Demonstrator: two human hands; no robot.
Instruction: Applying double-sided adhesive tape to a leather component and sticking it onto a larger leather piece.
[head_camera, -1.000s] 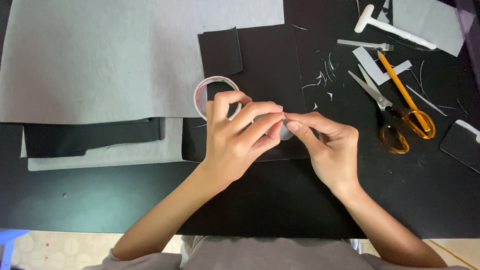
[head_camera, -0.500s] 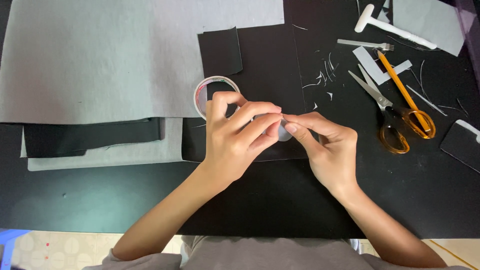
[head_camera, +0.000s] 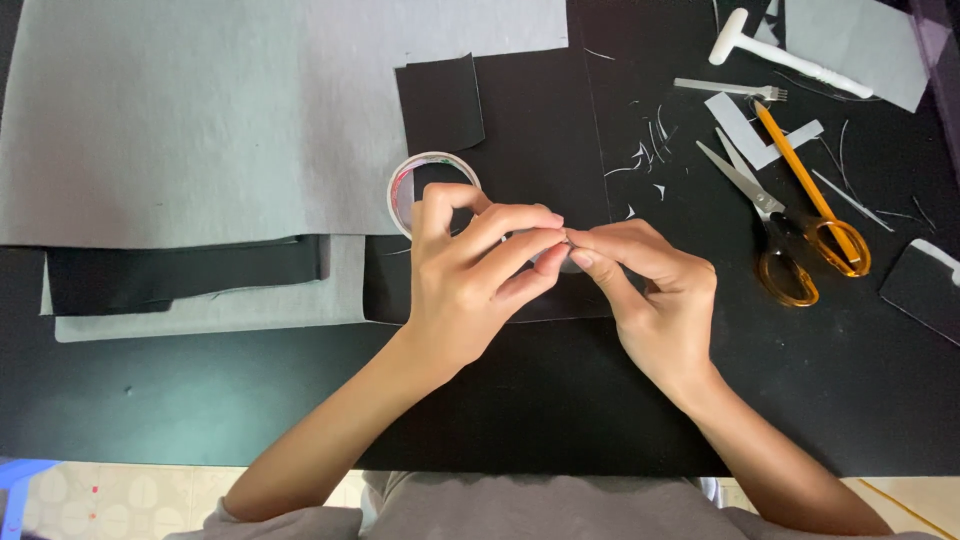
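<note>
My left hand (head_camera: 472, 272) grips a roll of clear tape (head_camera: 405, 185), thumb through its core and fingers curled over the rim. My right hand (head_camera: 648, 295) meets it at the fingertips, pinching a small strip of tape pulled from the roll; the strip itself is mostly hidden between the fingers. Both hands hover over a black sheet (head_camera: 530, 120) lying on the dark table (head_camera: 200, 400).
A large grey sheet (head_camera: 200, 110) covers the upper left, with black and grey pieces (head_camera: 180, 275) stacked under its lower edge. Orange-handled scissors (head_camera: 790, 215), a white-handled tool (head_camera: 790, 55), a small metal fork-like tool (head_camera: 730, 90), grey offcuts and thin trimmings lie at the right.
</note>
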